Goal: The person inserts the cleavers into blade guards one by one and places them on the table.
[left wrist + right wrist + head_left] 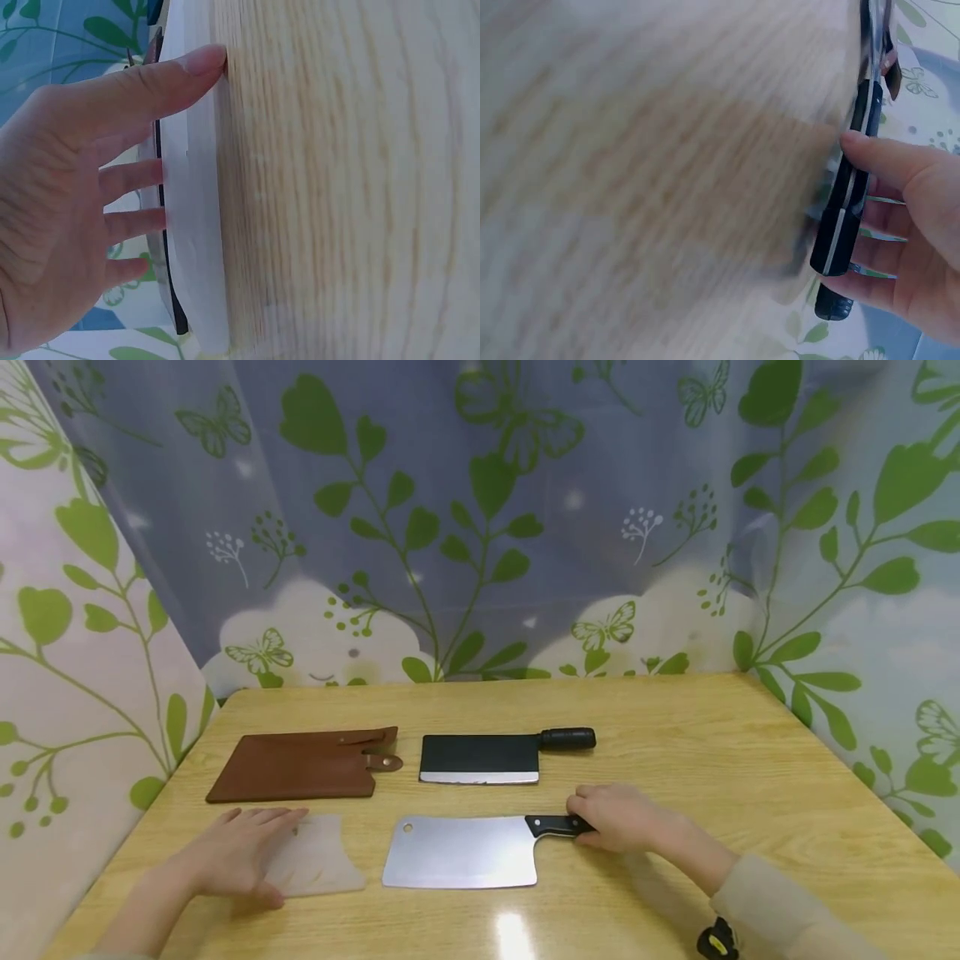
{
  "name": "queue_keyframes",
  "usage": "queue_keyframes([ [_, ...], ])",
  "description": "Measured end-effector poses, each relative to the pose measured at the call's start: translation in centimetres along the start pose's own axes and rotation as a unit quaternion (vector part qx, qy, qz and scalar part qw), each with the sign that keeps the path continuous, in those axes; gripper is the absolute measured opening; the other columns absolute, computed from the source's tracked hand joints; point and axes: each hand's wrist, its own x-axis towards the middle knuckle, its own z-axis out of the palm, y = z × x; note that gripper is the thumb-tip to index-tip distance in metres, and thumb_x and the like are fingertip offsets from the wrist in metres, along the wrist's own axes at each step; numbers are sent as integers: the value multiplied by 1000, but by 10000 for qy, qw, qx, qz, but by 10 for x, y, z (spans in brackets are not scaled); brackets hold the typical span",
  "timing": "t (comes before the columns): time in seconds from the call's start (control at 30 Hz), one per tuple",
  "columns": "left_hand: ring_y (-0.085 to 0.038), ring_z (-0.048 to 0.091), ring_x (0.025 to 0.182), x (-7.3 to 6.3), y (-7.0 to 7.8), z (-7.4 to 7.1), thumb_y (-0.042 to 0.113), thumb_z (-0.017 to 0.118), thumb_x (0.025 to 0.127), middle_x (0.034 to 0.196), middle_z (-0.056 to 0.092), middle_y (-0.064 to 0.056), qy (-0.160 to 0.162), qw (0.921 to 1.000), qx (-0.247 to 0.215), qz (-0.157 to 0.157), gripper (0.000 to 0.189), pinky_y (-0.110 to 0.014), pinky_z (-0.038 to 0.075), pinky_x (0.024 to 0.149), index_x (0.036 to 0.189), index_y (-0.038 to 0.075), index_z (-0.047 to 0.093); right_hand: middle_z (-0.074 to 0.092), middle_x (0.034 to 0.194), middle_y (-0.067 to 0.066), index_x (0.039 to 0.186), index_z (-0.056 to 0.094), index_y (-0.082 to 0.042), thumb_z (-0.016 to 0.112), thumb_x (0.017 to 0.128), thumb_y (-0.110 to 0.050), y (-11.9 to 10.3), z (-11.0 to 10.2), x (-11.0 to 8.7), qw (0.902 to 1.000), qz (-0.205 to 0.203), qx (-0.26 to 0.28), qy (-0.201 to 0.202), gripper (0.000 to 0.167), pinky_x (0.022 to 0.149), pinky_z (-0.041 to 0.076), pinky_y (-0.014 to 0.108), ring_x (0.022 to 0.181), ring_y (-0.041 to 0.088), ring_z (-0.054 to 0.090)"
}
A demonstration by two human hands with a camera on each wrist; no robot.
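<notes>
A silver cleaver [461,853] with a black riveted handle lies flat on the table, blade to the left. My right hand [621,818] holds the end of its handle [847,187], thumb on the near side and fingers on the far side. To the left, my left hand [243,852] spreads over a whitish blade cover [318,860] with a curved right edge. In the left wrist view, the thumb [172,79] is at the near edge of the cover, and the other fingers reach its far side without curling round it. The hand hides the cover's left part.
Behind the cover lies a brown leather sheath [300,767] with a snap strap. A second cleaver [480,756], dark-bladed with a black handle, lies behind the silver one. A black and yellow object [717,941] is beside the right sleeve. Patterned curtains [480,527] surround the wooden table [750,760].
</notes>
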Motion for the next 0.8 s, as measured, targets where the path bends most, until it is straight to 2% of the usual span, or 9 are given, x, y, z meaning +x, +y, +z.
queue_keyframes([
  [0.17, -38, 51, 109, 2, -1, 1, 66, 74, 53, 119, 56, -14, 139, 9998, 91, 121, 97, -63, 33, 87, 128, 8, 53, 47, 79, -5, 89, 56, -10, 70, 81, -24, 3, -4, -5, 9987, 147, 471, -106, 22, 59, 42, 29, 66, 8, 43],
  [0.33, -35, 54, 104, 2, -2, 3, 68, 73, 53, 114, 58, -12, 370, 9990, 115, 240, 98, -56, 38, 86, 124, 4, 56, 53, 88, -5, 98, 59, -10, 67, 80, -23, 8, -5, -9, 9976, 185, 664, 0, 24, 64, 45, 31, 71, 7, 47],
  [0.47, -37, 53, 105, -2, -2, 5, 68, 74, 51, 115, 57, -15, 474, 9988, 63, 71, 102, -55, 40, 85, 122, -2, 56, 51, 84, -9, 98, 59, -14, 63, 81, -29, 10, -3, -10, 9973, 175, 697, 134, 22, 59, 41, 27, 67, 6, 44],
  [0.6, -34, 53, 100, -5, -1, 8, 70, 73, 50, 110, 56, -12, 565, 9982, 129, -165, 101, -52, 42, 80, 117, -3, 58, 47, 78, -12, 93, 59, -16, 62, 86, -38, 10, -2, -11, 9970, 26, 676, 363, 23, 53, 33, 22, 61, 4, 39],
  [0.73, -26, 52, 91, -6, -1, 10, 70, 73, 49, 101, 52, -5, 677, 9968, 246, -350, 96, -47, 44, 71, 113, 0, 57, 55, 84, -8, 97, 63, -11, 63, 87, -32, 12, -2, -13, 9941, -163, 822, 692, 22, 56, 38, 22, 65, 3, 44],
  [0.8, -23, 50, 89, -5, 0, 11, 69, 74, 49, 98, 49, -4, 845, 9953, 334, -341, 94, -44, 44, 69, 112, 1, 56, 58, 86, -5, 99, 64, -7, 64, 87, -26, 15, -3, -14, 9920, -255, 882, 867, 22, 58, 41, 23, 68, 3, 47],
])
